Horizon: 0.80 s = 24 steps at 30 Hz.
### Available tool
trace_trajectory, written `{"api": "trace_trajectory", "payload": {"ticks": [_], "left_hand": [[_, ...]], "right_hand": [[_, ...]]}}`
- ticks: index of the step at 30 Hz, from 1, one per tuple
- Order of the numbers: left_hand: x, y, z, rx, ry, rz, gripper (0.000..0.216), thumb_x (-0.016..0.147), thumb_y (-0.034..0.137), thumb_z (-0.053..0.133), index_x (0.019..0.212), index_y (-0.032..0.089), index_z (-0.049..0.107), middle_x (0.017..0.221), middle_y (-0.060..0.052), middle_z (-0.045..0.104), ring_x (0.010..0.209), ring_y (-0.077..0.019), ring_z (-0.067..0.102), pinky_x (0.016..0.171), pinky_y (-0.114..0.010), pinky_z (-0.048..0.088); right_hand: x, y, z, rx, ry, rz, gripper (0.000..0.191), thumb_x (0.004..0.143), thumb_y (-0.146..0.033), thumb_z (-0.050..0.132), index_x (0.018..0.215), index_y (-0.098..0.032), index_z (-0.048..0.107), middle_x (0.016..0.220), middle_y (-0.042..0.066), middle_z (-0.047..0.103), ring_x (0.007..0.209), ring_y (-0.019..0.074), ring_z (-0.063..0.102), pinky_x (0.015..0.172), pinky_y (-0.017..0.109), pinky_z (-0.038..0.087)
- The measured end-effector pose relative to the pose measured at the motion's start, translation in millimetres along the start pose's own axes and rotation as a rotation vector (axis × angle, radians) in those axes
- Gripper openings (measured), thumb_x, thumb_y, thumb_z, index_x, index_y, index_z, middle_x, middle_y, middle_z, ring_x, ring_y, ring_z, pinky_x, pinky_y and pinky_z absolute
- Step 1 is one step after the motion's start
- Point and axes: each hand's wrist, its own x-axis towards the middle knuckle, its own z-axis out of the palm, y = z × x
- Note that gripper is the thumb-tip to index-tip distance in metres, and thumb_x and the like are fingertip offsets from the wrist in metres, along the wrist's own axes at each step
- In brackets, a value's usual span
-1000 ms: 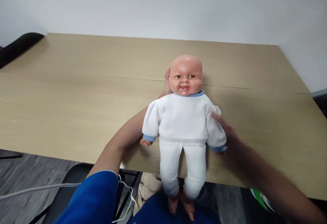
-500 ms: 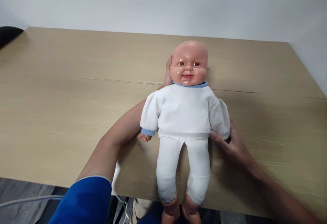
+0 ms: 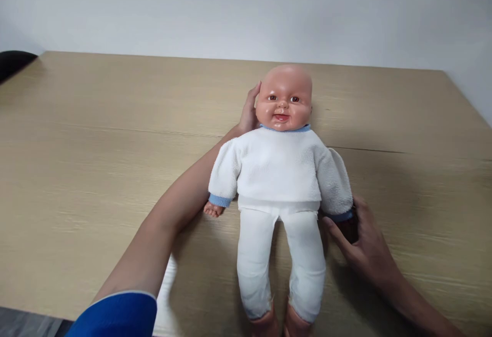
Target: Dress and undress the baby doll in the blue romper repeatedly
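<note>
A baby doll (image 3: 282, 173) in a white top with blue trim and white trousers lies face up on the wooden table (image 3: 96, 137). My left hand (image 3: 249, 112) reaches under the doll's head and cups it from the left; most of its fingers are hidden behind the head. My right hand (image 3: 361, 244) rests on the table by the doll's left sleeve cuff, fingers curled round the doll's small hand.
A dark chair back (image 3: 13, 62) shows at the table's far left corner. A plain white wall runs behind the table. The table's near edge and grey floor (image 3: 26, 324) appear at the bottom left.
The doll has been slid further onto the table, its legs now lying on the top. My right hand moved down from the sleeve to the doll's hand at the cuff.
</note>
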Motion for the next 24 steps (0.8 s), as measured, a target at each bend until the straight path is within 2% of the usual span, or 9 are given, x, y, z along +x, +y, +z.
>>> {"api": "trace_trajectory", "payload": {"ticks": [2,5,9,11,14,18,24], "left_hand": [[7.1,-8.2,-16.8,-0.092,0.035,0.008,0.100,0.134,0.069,-0.001,0.163,0.006,0.072,0.192,-0.015,0.064,0.190,-0.0373,0.051,0.154,-0.063,0.045],[6.0,-16.1,-30.7,-0.171,-0.021,-0.058,0.092,0.131,0.081,0.026,0.169,0.009,0.067,0.184,-0.019,0.072,0.183,-0.0463,0.059,0.152,-0.076,0.046],[-6.1,-12.9,-20.7,-0.132,-0.035,-0.110,0.093,0.116,0.099,0.046,0.170,0.027,0.071,0.168,-0.008,0.086,0.178,-0.0500,0.065,0.148,-0.076,0.056],[-11.4,-8.4,-12.0,-0.058,-0.004,-0.111,0.093,0.111,0.103,0.051,0.170,0.035,0.073,0.161,-0.004,0.089,0.178,-0.0509,0.065,0.147,-0.075,0.060],[-14.7,-4.3,-5.4,0.049,0.032,-0.085,0.093,0.111,0.103,0.053,0.170,0.035,0.074,0.156,-0.006,0.091,0.179,-0.0531,0.063,0.145,-0.075,0.062],[-12.3,-6.7,-8.4,0.073,0.034,-0.051,0.092,0.112,0.102,0.054,0.168,0.032,0.076,0.154,-0.008,0.091,0.179,-0.0535,0.064,0.144,-0.077,0.063],[-9.1,-14.8,-14.5,0.041,0.044,-0.030,0.088,0.111,0.102,0.061,0.165,0.035,0.078,0.157,-0.006,0.091,0.177,-0.0530,0.066,0.145,-0.079,0.062]], "right_hand": [[-0.8,2.1,0.2,0.020,0.012,0.000,0.061,0.102,-0.063,0.095,0.158,-0.051,0.072,0.149,0.006,0.081,0.143,0.0529,0.080,0.129,0.076,0.063],[-1.2,4.2,0.6,-0.024,0.003,-0.025,0.060,0.104,-0.063,0.092,0.159,-0.048,0.072,0.151,0.008,0.082,0.141,0.0528,0.082,0.125,0.074,0.067],[-0.9,6.7,1.6,-0.141,0.020,-0.126,0.063,0.109,-0.069,0.082,0.160,-0.036,0.069,0.148,0.015,0.084,0.133,0.0515,0.087,0.113,0.073,0.075],[-0.6,7.9,2.0,-0.180,0.031,-0.160,0.061,0.110,-0.070,0.078,0.159,-0.034,0.069,0.145,0.015,0.085,0.128,0.0492,0.089,0.109,0.070,0.077],[-0.5,8.6,1.9,-0.212,0.026,-0.176,0.060,0.113,-0.072,0.071,0.158,-0.032,0.069,0.140,0.013,0.084,0.124,0.0462,0.091,0.104,0.065,0.078],[0.0,7.8,0.6,-0.222,0.014,-0.186,0.060,0.115,-0.072,0.071,0.158,-0.029,0.069,0.137,0.016,0.085,0.120,0.0456,0.091,0.101,0.063,0.078],[2.5,7.2,-2.0,-0.220,0.010,-0.217,0.056,0.116,-0.070,0.074,0.155,-0.029,0.071,0.137,0.019,0.088,0.115,0.0444,0.090,0.099,0.062,0.079]]}}
